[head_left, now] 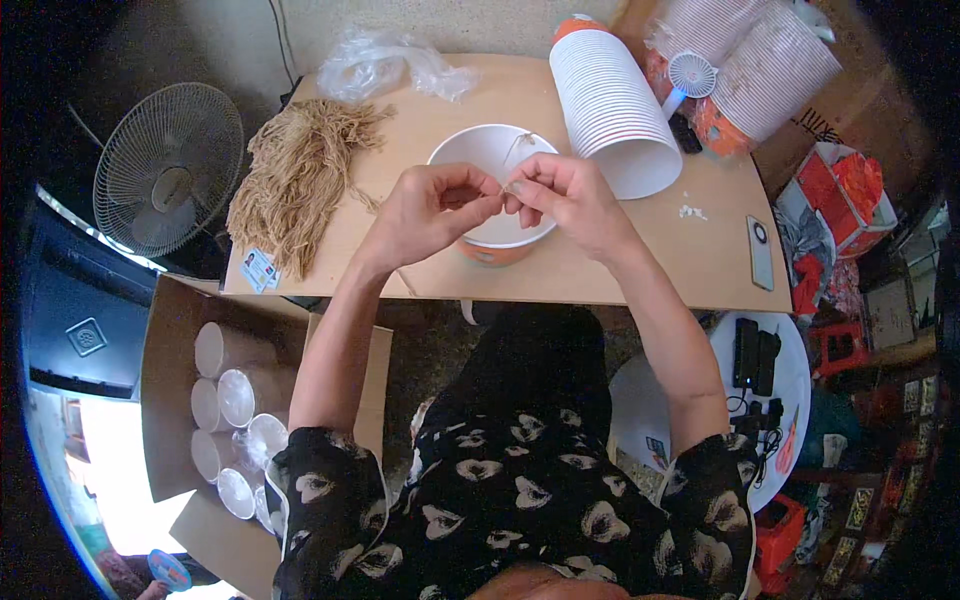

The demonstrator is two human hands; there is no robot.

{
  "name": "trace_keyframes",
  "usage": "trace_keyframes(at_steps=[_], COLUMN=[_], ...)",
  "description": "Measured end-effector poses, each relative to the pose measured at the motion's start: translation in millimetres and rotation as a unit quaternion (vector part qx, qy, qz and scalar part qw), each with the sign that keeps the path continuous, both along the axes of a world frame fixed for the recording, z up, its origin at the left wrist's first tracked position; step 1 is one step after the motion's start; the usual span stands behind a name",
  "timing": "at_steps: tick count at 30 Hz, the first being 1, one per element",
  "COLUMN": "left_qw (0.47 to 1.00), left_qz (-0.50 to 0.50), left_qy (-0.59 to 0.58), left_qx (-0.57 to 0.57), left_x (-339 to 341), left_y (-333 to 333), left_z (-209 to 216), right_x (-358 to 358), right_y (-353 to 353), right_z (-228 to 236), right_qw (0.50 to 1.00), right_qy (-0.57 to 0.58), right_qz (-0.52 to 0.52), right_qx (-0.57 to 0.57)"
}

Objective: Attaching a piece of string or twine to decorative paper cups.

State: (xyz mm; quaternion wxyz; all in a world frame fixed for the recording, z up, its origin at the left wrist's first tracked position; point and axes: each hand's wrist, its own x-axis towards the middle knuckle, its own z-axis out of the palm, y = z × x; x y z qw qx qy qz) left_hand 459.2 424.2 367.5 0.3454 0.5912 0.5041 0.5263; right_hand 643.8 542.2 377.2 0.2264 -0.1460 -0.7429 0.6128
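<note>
Nearby, twine bundle (298,185), stacked tubs (615,108), hands (418,215) partly hiding open tub (470,147)

the wall (470,25) behind the desk (690,265) is plain and pale, with a dark cable (283,45) hanging down it. desk's just a basic light wood-look top, and the floor (430,345) under it is dark and speckled. grey fan (168,165) sits left of the desk, red plastic stool (840,348) off to the right. super bright white light (130,460) at lower left, can't tell if it's a door or window.
</note>
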Motion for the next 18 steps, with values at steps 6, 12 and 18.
trace_keyframes(at_steps=[6,12,18], left_qw=[1.000,0.999,0.998], left_qz=[0.004,0.006,-0.003], left_qy=[-0.005,0.026,0.051], left_qx=[-0.031,-0.029,-0.047], left_x=[-0.4,-1.0,1.4], left_y=[-0.1,5.5,7.5], left_z=[4.2,1.3,4.1], right_x=[5.7,8.6,10.3], right_y=[8.5,-6.2,-12.5], right_z=[3.2,17.0,11.4], right_qw=[0.998,0.941,0.904], right_qy=[0.023,-0.076,-0.053], right_qz=[-0.038,-0.063,-0.103], right_qx=[-0.034,0.324,0.411])
